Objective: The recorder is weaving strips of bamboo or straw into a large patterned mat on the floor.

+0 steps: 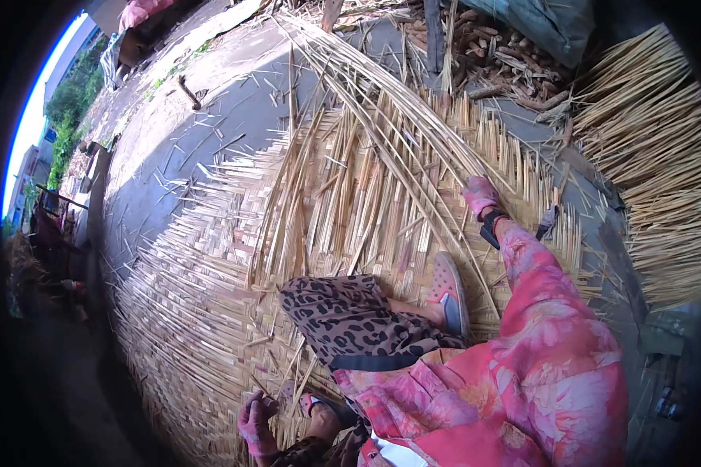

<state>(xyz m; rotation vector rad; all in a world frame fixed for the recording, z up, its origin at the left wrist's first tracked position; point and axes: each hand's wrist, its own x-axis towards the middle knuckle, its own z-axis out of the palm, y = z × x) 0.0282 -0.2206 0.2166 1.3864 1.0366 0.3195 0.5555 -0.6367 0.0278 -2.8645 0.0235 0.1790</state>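
The right hand (pixel 480 194) in its pink glove presses on the wide woven mat of pale split-bamboo strips (pixel 210 257), hemmed in on its left by a bundle of long loose bamboo strips (pixel 382 124) slanting across the mat and on its right by the mat's upright fringe of strip ends (pixel 537 187). Beyond that fringe a bare strip of grey concrete ground (pixel 607 241) lies open before the stacked pile of cut bamboo strips (pixel 662 163). The left hand (pixel 255 424), near the mat's lower edge, is crowded by the leopard-print trouser leg (pixel 343 315) and a grey shoe (pixel 450 292), with open mat to its left.

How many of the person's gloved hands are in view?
2. The right hand presses on bamboo strips at the mat's far right; the left hand grips strips near the bottom edge.
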